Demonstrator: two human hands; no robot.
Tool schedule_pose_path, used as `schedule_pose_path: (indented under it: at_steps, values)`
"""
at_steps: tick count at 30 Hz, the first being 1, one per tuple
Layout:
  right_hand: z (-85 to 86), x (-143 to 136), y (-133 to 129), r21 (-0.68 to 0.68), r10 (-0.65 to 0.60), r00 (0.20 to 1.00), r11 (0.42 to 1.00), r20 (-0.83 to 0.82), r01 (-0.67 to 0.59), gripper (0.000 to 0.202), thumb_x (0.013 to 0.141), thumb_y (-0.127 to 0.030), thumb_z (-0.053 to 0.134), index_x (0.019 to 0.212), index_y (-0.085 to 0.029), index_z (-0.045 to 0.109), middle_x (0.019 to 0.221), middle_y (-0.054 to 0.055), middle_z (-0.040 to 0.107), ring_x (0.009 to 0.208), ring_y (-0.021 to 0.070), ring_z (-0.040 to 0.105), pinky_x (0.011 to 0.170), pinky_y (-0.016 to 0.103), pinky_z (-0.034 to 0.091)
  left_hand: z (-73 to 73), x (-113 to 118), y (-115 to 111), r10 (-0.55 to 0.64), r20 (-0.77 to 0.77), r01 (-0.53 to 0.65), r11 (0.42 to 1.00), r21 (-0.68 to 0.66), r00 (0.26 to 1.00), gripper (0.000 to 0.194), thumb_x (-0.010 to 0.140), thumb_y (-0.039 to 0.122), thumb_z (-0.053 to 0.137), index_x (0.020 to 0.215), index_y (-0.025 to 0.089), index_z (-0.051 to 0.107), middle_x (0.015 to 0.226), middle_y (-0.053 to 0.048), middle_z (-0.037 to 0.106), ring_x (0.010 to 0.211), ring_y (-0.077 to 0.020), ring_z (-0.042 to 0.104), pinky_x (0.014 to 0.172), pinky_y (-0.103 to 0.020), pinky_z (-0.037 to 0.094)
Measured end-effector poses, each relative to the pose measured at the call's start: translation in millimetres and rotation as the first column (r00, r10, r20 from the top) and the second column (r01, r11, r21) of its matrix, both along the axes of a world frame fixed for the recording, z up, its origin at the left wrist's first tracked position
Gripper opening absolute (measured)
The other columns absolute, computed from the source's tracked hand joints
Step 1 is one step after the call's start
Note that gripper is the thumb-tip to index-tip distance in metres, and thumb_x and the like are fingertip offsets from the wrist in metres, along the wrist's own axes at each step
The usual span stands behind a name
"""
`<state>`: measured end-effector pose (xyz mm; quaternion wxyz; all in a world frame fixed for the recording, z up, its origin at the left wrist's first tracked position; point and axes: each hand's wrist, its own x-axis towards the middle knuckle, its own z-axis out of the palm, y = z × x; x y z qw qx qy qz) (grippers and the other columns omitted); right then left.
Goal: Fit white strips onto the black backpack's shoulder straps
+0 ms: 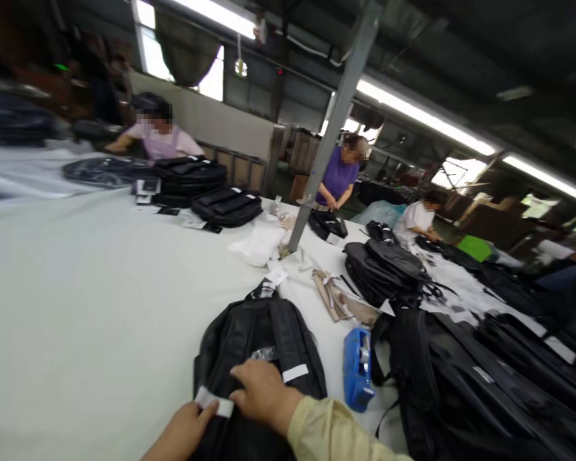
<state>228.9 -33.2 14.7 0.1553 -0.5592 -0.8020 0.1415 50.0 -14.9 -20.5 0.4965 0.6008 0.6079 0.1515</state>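
A black backpack [230,333] lies on the white table in front of me, its two shoulder straps facing up. Each strap carries a white strip; the left white strip [214,402] is under my fingers. My left hand [187,428] is closed on the left strap, its thumb pressed on that strip. My right hand [262,390] reaches across the middle of the backpack with curled fingers, thumb by the strip's right end, closed on the same strap. A second white strip [295,372] crosses the right strap. White tags [276,275] stick out by the top handle.
Right of the backpack stands a blue tape dispenser [358,369]. More black backpacks [461,384] lie on the right, and a stack [189,179] sits at the far left. A grey post [333,121] rises from the table. Several co-workers [340,173] stand along the far side.
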Motion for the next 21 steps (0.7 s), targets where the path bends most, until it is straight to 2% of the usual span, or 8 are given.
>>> schedule_pose_path:
  at_steps: [2, 5, 7, 8, 10, 14, 18, 21]
  values:
    - [21.4, -3, 24, 0.084, 0.287, 0.958, 0.954, 0.026, -0.288, 0.051, 0.080, -0.025, 0.074, 0.129, -0.018, 0.060, 0.121, 0.009, 0.069, 0.110, 0.0243, 0.062, 0.089, 0.033, 0.051, -5.6, -10, -4, 0.000, -0.026, 0.000, 1.000, 0.005, 1.000, 0.028, 0.086, 0.033, 0.059, 0.061, 0.021, 0.063, 0.066, -0.009, 0.071, 0.083, -0.0341, 0.071, 0.084, -0.044, 0.053]
    - [37.9, -20, 52, 0.095, 0.634, 0.748, 0.747, 0.196, -0.658, 0.024, 0.086, -0.026, 0.070, 0.109, -0.021, 0.069, 0.111, 0.006, 0.071, 0.102, 0.0220, 0.060, 0.080, 0.033, 0.049, -7.1, -5, -5, -0.044, 0.036, 0.040, 0.996, 0.084, 0.998, 0.022, 0.082, 0.031, 0.057, 0.085, 0.018, 0.074, 0.101, -0.013, 0.078, 0.105, -0.0328, 0.069, 0.095, -0.037, 0.050]
    - [34.6, -32, 61, 0.023, 0.715, 0.637, 0.660, 0.289, -0.751, 0.005, 0.086, -0.024, 0.070, 0.086, -0.020, 0.072, 0.091, 0.004, 0.072, 0.085, 0.0209, 0.059, 0.069, 0.033, 0.045, -6.3, -1, -6, -0.056, 0.049, 0.050, 0.991, 0.121, 0.997, 0.028, 0.080, 0.028, 0.055, 0.094, 0.014, 0.075, 0.112, -0.017, 0.076, 0.111, -0.0323, 0.067, 0.097, -0.036, 0.048]
    - [29.8, -37, 63, -0.007, 0.737, 0.602, 0.634, 0.308, -0.773, 0.007, 0.086, -0.024, 0.071, 0.081, -0.020, 0.073, 0.084, 0.004, 0.071, 0.080, 0.0204, 0.058, 0.066, 0.032, 0.043, -6.1, 0, -7, -0.053, 0.042, 0.047, 0.991, 0.127, 0.998, 0.029, 0.080, 0.028, 0.054, 0.093, 0.013, 0.075, 0.110, -0.019, 0.076, 0.109, -0.0339, 0.068, 0.095, -0.038, 0.049]
    - [17.6, -39, 65, -0.017, 0.766, 0.565, 0.598, 0.307, -0.801, 0.006, 0.087, -0.024, 0.070, 0.083, -0.021, 0.074, 0.082, 0.003, 0.070, 0.076, 0.0201, 0.056, 0.065, 0.032, 0.041, -6.3, -1, -10, -0.040, 0.018, 0.037, 0.992, 0.124, 0.999, 0.029, 0.081, 0.030, 0.053, 0.085, 0.012, 0.076, 0.098, -0.021, 0.078, 0.100, -0.0373, 0.070, 0.088, -0.041, 0.051]
    - [-3.8, -28, 63, 0.080, 0.750, 0.598, 0.603, 0.284, -0.794, 0.012, 0.094, -0.025, 0.061, 0.094, -0.018, 0.071, 0.088, 0.005, 0.068, 0.080, 0.0204, 0.054, 0.068, 0.033, 0.041, -6.1, -3, -19, 0.028, -0.028, -0.023, 0.987, 0.157, 0.999, 0.028, 0.085, 0.029, 0.047, 0.083, 0.017, 0.072, 0.093, -0.018, 0.078, 0.096, -0.0342, 0.071, 0.085, -0.040, 0.049]
    - [-20.7, -14, 55, 0.124, 0.700, 0.670, 0.663, 0.247, -0.738, 0.016, 0.095, -0.023, 0.054, 0.088, -0.017, 0.067, 0.087, 0.006, 0.066, 0.080, 0.0205, 0.054, 0.074, 0.034, 0.043, -5.0, 1, -24, 0.090, -0.045, -0.079, 0.977, 0.197, 0.995, 0.029, 0.086, 0.026, 0.041, 0.082, 0.018, 0.069, 0.090, -0.017, 0.076, 0.091, -0.0308, 0.070, 0.088, -0.039, 0.049]
    - [-33.1, -6, 39, 0.149, 0.636, 0.765, 0.750, 0.102, -0.644, 0.015, 0.094, -0.021, 0.054, 0.096, -0.017, 0.068, 0.094, 0.008, 0.069, 0.086, 0.0207, 0.057, 0.081, 0.034, 0.045, -4.4, 0, -21, 0.105, -0.036, -0.097, 0.980, 0.175, 0.994, 0.028, 0.085, 0.029, 0.043, 0.071, 0.021, 0.067, 0.079, -0.013, 0.075, 0.083, -0.0296, 0.069, 0.083, -0.038, 0.050]
